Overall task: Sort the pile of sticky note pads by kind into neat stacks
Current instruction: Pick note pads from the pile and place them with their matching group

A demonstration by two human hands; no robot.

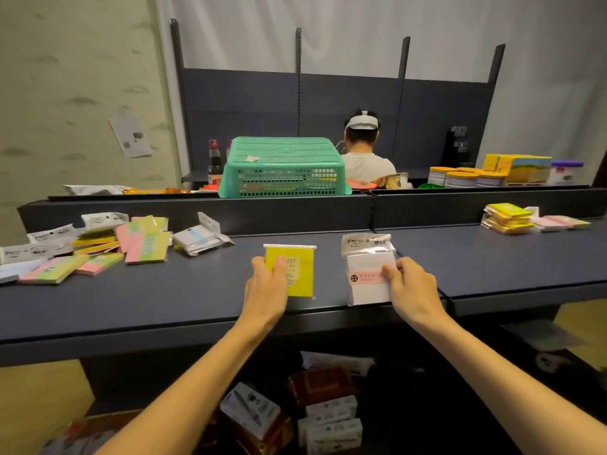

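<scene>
A yellow pad is pinched at its left edge by the left hand, thumb on top, and a white pad is pinched at its right edge by the right hand. Both pads are held side by side over the shelf near its front edge. An unsorted pile is spread at far left, and two stacks are set at far right.

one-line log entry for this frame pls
left hand: holds yellow pad | right hand: holds white pad | unsorted pile: left | yellow stack: far right
</scene>
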